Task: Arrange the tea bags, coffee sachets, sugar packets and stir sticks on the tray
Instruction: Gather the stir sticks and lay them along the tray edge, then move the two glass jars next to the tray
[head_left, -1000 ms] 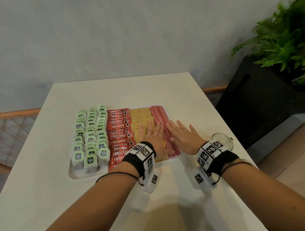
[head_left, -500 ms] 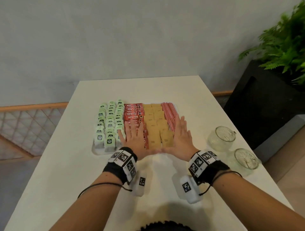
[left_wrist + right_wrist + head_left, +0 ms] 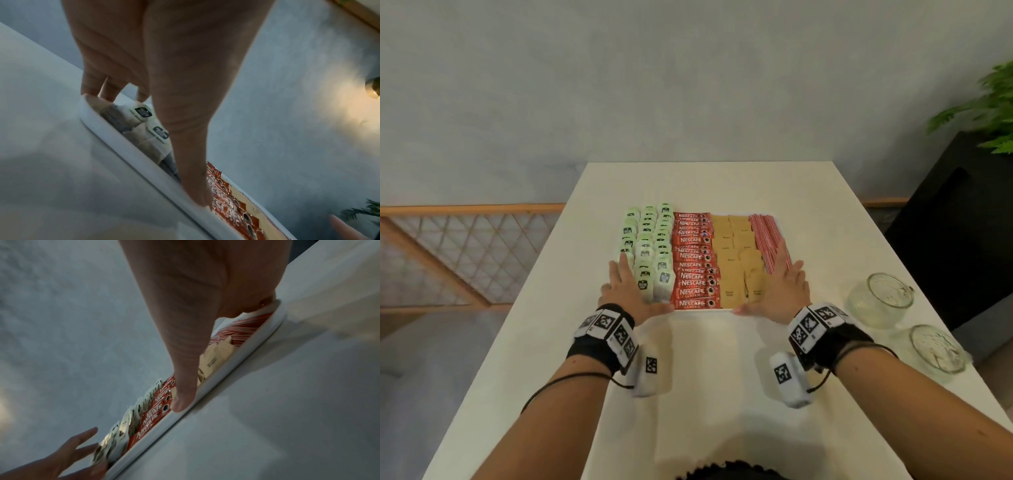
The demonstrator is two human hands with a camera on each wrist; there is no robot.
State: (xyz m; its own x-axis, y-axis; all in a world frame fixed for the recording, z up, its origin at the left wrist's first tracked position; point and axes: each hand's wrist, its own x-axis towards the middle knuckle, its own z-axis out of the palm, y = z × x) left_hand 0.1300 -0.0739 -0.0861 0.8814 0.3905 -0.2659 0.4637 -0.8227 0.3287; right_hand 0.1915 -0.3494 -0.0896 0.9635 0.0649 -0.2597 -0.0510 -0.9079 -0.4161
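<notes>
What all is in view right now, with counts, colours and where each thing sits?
white rectangular tray: one, white, mid-table
green-tagged tea bags: three columns, pale green, tray's left side
red Nescafe coffee sachets: one stacked column, red, right of the tea bags
brown paper sugar packets: two columns, tan, right of the sachets
red-and-white striped stir sticks: one bundle, tray's right edge
clear glass cups: two, right of tray
white table: one
green plant: one, far right
left hand: flat, at tray's near-left corner
right hand: flat, at near-right corner
</notes>
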